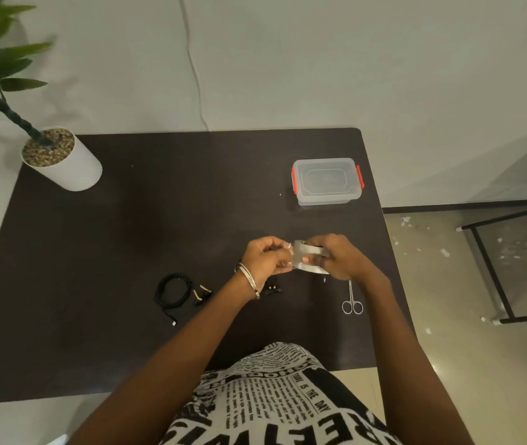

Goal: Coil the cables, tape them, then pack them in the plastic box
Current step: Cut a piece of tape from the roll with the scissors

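Scissors [352, 304]: nearest item on the dark worktop [127, 252], just right of and nearer than the tape roll.
Coiled cable [174, 290]: black, lies left of the tape roll and nearer; its plug end trails loose toward the near edge, no tape on it yet as far as I can tell.
Second cable [273, 289]: mostly hidden under the left wrist, just below the tape roll; coiled or not, cannot tell.
Right hand [336, 256]: fingers curled round the clear tape roll [308, 256], held above the worktop.
Left hand [265, 256]: fingers pinch the free tape end just left of the roll.
Risk: the clear strip may fold onto itself or stick to the fingers; the untaped coil could spring open.
Plastic box [328, 183]: beyond the tape roll, lid on, red clips; it needs opening before packing.
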